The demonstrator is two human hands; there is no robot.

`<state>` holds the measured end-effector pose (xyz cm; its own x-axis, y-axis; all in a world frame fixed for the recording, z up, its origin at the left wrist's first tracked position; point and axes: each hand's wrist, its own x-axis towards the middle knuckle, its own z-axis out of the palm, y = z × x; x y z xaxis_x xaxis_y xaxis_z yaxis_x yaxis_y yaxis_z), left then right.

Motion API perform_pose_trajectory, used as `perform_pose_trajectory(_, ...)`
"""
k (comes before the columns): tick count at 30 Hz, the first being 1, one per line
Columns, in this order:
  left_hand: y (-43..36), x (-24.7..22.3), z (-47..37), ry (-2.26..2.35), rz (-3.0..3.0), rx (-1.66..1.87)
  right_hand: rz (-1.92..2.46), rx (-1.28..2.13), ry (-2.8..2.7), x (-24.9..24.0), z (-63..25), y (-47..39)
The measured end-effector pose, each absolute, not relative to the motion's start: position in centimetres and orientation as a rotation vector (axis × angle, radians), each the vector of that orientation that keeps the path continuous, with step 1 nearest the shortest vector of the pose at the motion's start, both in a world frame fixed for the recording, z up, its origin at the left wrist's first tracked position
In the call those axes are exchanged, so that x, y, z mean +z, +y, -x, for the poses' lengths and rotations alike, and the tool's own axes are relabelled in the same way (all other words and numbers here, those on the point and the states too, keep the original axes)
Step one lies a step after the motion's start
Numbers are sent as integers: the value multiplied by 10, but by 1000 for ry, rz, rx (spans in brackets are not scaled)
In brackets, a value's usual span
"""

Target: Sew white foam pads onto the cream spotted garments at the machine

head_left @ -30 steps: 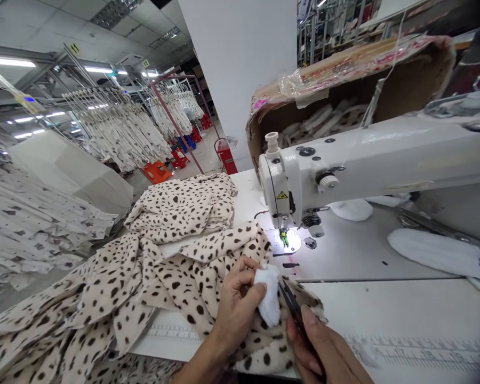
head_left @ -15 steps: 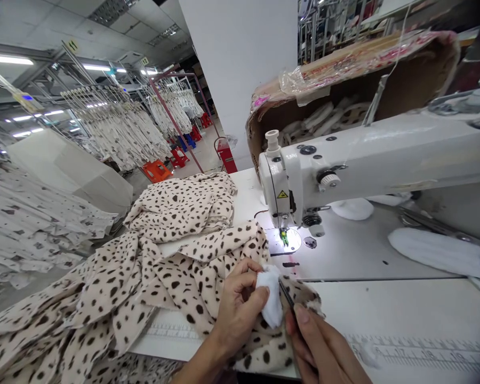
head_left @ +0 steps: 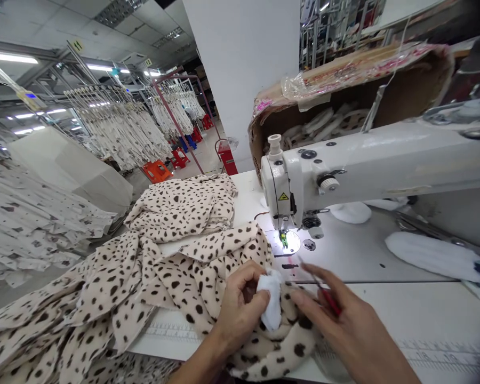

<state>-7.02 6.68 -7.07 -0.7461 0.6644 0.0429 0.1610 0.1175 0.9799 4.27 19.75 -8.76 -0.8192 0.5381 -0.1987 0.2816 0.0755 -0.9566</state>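
My left hand (head_left: 242, 304) pinches a small white fluffy piece of cloth (head_left: 270, 306) between thumb and fingers. It lies against the spotted cream plush fabric (head_left: 282, 352), which spreads below both hands and off to the left. My right hand (head_left: 344, 320) is closed around a slim metal tool with a red handle (head_left: 331, 302). The tool's thin tip points up and left, towards the needle area; its exact kind is blurred. The right fingertips are close to the spotted fabric; whether they grip it I cannot tell. The sewing machine (head_left: 288, 186) stands just beyond both hands.
More spotted fabric (head_left: 184, 205) lies heaped on the table at left. A cardboard box (head_left: 260, 122) with white pieces sits behind the machine. A white padded piece (head_left: 428, 253) and scissors (head_left: 436, 229) lie at right. A ruler strip (head_left: 440, 354) runs along the front.
My right hand has moved right and turned, drawing the tool away from the white piece so its red handle shows. The spotted fabric beneath has shifted. My left hand stays nearly in place.
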Motion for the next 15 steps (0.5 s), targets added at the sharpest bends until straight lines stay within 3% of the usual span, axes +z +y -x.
perform_pose_trajectory(5, 69, -70, 73, 2149, -891, 1412, 690, 1612, -2298, -90, -34, 193)
perform_pose_trajectory(15, 56, -75, 81, 1821, -588, 1746, 834, 1318, -2433, -91, -43, 215)
